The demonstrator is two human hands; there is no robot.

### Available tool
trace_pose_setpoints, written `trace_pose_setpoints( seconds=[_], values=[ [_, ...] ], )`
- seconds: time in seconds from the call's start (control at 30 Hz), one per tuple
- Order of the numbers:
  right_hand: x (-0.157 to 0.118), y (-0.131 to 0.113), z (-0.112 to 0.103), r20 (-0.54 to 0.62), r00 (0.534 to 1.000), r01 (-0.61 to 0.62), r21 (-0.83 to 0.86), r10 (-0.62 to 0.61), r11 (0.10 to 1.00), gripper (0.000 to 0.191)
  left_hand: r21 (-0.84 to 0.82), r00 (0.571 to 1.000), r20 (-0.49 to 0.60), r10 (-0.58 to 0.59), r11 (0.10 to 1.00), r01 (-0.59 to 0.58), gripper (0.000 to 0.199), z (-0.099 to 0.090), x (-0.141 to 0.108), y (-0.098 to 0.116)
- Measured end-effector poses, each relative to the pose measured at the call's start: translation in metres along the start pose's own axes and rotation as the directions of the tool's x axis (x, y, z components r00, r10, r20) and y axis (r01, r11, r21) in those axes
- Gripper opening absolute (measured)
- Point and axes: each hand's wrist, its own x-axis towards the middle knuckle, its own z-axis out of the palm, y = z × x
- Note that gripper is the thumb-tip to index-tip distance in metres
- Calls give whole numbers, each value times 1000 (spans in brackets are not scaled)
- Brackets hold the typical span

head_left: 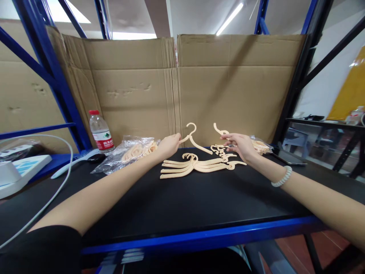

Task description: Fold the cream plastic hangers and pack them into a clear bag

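Left hand (169, 146) closes on a hanger (203, 146), right hand (241, 145) pinches a curved piece (217, 129); overlapping hangers (185, 167) lie below, bottle (102, 134) and plastic bag (115, 158) leftward.

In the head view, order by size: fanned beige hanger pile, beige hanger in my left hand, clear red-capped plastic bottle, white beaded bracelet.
1. Fanned beige hanger pile
2. Held hanger and plastic bottle: similar span, ranking unsure
3. Beaded bracelet

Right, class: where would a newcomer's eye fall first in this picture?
Probably on the left hand, near the centre, holding up a cream hanger, and the right hand opposite, with a small curved piece. Below them, similar hangers lie stacked on the black tabletop. On the left stands a red-capped bottle.
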Motion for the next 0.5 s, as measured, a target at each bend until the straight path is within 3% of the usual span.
trace_pose_setpoints(
  seconds=[0.1,0.23,0.37,0.5],
  values=[
    [-12,-1,0,16,999,-43,26,43,999,20,-65,998,-62,4,998,-8,10,-15,-16,6],
    [-24,6,-2,121,981,-160,87,149,983,11,-316,983,-176,54,942,-108,6,-28,-48,16],
    [-30,16,-2,161,966,-237,229,203,944,19,-467,985,-157,64,874,-131,17,-27,-80,25],
    [-32,18,-1,234,945,-282,233,227,931,18,-509,994,-104,38,857,-86,15,-21,-100,30]
  ],
)
